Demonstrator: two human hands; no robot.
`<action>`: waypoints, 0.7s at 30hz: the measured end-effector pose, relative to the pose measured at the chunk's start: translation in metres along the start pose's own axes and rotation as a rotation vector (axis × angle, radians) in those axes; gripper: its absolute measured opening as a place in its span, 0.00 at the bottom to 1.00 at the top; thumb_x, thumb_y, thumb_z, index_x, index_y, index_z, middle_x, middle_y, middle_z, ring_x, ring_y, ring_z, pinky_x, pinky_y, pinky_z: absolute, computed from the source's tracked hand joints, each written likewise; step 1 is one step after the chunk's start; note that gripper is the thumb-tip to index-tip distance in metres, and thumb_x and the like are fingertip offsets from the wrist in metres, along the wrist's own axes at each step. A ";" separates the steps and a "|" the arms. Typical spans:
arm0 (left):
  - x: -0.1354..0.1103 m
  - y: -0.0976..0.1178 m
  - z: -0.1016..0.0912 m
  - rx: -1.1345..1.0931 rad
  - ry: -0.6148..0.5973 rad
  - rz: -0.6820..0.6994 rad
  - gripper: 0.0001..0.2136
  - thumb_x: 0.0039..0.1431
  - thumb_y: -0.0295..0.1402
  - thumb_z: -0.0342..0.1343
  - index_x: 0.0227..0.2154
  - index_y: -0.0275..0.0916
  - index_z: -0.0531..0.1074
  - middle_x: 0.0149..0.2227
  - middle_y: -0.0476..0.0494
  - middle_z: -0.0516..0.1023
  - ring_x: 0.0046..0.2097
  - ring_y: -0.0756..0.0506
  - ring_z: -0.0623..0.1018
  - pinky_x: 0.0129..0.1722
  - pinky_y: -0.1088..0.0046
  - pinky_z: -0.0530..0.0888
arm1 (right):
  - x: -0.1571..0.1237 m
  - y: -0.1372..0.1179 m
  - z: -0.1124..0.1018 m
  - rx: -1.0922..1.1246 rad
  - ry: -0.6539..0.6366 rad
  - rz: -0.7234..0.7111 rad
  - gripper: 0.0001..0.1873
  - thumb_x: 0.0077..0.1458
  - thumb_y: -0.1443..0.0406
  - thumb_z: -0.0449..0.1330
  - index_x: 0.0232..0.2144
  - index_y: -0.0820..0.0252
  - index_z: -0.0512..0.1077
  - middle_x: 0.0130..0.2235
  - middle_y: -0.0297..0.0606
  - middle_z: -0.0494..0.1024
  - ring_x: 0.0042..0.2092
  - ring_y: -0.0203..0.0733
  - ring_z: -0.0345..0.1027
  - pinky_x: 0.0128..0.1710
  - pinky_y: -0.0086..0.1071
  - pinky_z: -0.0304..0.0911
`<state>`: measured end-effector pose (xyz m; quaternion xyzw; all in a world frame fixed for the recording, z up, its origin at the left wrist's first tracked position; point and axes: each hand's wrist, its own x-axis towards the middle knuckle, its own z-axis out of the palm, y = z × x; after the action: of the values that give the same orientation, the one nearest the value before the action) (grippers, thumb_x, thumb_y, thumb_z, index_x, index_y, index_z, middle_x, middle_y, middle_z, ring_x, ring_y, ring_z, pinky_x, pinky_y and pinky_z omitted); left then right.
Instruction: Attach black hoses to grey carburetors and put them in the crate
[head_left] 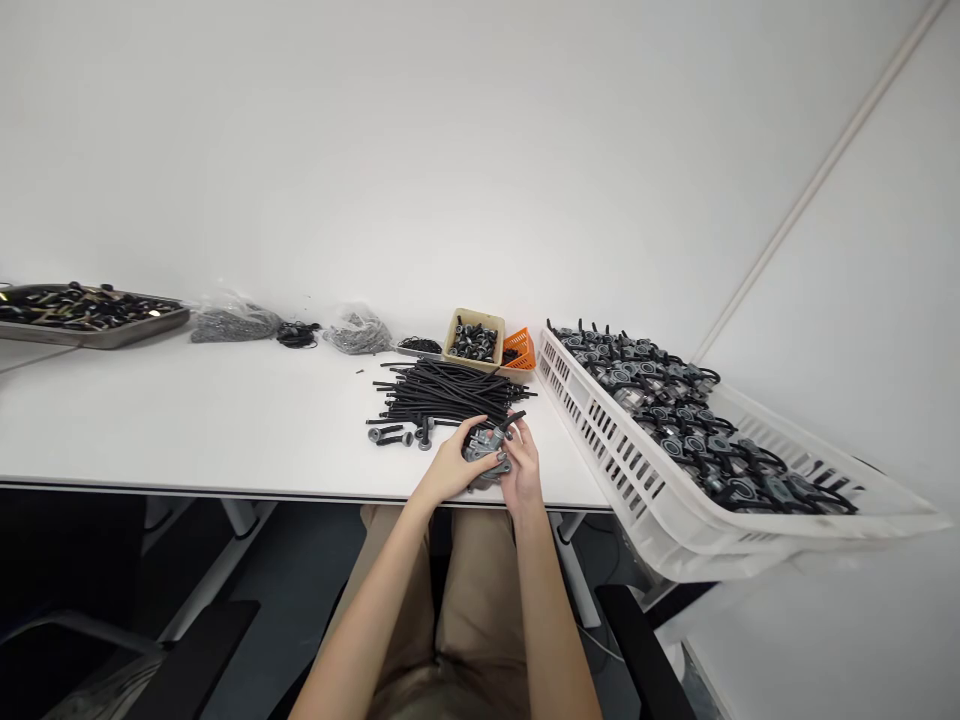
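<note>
Both hands meet at the near edge of the white table (225, 430). My left hand (450, 465) and my right hand (521, 465) are closed around a small grey metal part (487, 452) with a short black tube (514, 420) sticking out of its top right. Just beyond lies a pile of black tubes (442, 392). A few loose small parts (397, 435) rest on the table to the left of my hands.
A white slatted crate (637, 470) filled with assembled grey parts sits tilted at the right. At the back stand a tan box of round parts (474, 340), an orange basket (520, 348), plastic bags (232, 322) and a metal tray (82, 315) at far left.
</note>
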<state>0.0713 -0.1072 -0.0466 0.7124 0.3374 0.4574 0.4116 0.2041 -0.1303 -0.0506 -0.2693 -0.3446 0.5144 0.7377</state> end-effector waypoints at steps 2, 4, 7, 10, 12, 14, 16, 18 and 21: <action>0.000 0.001 0.000 0.003 0.009 0.016 0.31 0.51 0.42 0.64 0.58 0.41 0.64 0.56 0.40 0.74 0.55 0.39 0.74 0.58 0.60 0.68 | 0.001 0.001 0.000 -0.013 -0.011 -0.014 0.32 0.44 0.64 0.69 0.53 0.51 0.69 0.47 0.37 0.78 0.41 0.39 0.75 0.42 0.33 0.70; -0.001 0.003 0.000 0.006 0.015 0.037 0.30 0.51 0.41 0.64 0.57 0.41 0.65 0.57 0.40 0.72 0.57 0.39 0.72 0.59 0.60 0.67 | 0.002 0.003 0.000 -0.037 -0.013 -0.017 0.34 0.42 0.65 0.70 0.53 0.51 0.68 0.50 0.39 0.77 0.42 0.40 0.74 0.43 0.35 0.70; -0.002 0.005 0.000 -0.005 0.004 0.042 0.30 0.51 0.40 0.64 0.57 0.41 0.65 0.57 0.40 0.72 0.57 0.40 0.73 0.58 0.61 0.68 | 0.002 0.004 0.000 -0.044 -0.003 -0.010 0.32 0.45 0.62 0.70 0.54 0.53 0.69 0.48 0.41 0.79 0.41 0.40 0.74 0.43 0.36 0.70; -0.003 0.004 0.000 -0.007 0.012 0.023 0.30 0.51 0.40 0.64 0.57 0.41 0.65 0.56 0.41 0.74 0.55 0.40 0.74 0.57 0.62 0.69 | 0.001 0.003 0.000 -0.007 0.013 -0.006 0.27 0.49 0.59 0.66 0.52 0.55 0.70 0.41 0.38 0.80 0.40 0.41 0.74 0.43 0.37 0.70; -0.003 0.003 0.001 -0.005 0.017 0.015 0.30 0.51 0.40 0.64 0.57 0.41 0.65 0.54 0.41 0.75 0.54 0.40 0.75 0.56 0.63 0.69 | 0.001 0.002 -0.001 0.021 0.006 -0.005 0.25 0.48 0.60 0.66 0.50 0.54 0.71 0.42 0.37 0.79 0.41 0.41 0.75 0.43 0.37 0.70; -0.004 0.002 0.001 -0.008 0.011 0.015 0.30 0.51 0.40 0.64 0.57 0.41 0.65 0.53 0.42 0.76 0.53 0.41 0.75 0.56 0.63 0.70 | 0.000 0.001 -0.002 0.037 -0.005 -0.006 0.26 0.45 0.63 0.67 0.49 0.53 0.72 0.43 0.36 0.78 0.41 0.41 0.75 0.43 0.36 0.70; -0.004 0.002 0.001 -0.007 0.011 0.018 0.30 0.51 0.40 0.64 0.56 0.41 0.65 0.53 0.41 0.76 0.53 0.41 0.75 0.55 0.63 0.70 | 0.000 0.000 -0.002 0.040 -0.013 -0.006 0.28 0.42 0.65 0.69 0.49 0.52 0.71 0.46 0.36 0.77 0.41 0.40 0.75 0.43 0.35 0.70; -0.004 0.003 0.001 -0.003 0.012 0.032 0.29 0.51 0.40 0.64 0.56 0.41 0.65 0.55 0.41 0.75 0.54 0.41 0.75 0.56 0.63 0.69 | 0.000 0.001 0.000 0.019 -0.009 -0.010 0.31 0.41 0.66 0.70 0.50 0.51 0.70 0.49 0.37 0.77 0.41 0.40 0.75 0.43 0.35 0.69; -0.005 0.005 0.001 -0.009 0.014 0.065 0.29 0.52 0.40 0.64 0.56 0.41 0.66 0.55 0.41 0.74 0.54 0.41 0.74 0.56 0.63 0.69 | 0.001 0.002 0.003 -0.041 0.006 -0.021 0.34 0.40 0.67 0.72 0.51 0.52 0.70 0.49 0.38 0.78 0.41 0.39 0.74 0.45 0.35 0.69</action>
<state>0.0706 -0.1142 -0.0439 0.7181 0.3147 0.4770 0.3973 0.2012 -0.1290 -0.0501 -0.2823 -0.3555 0.4986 0.7384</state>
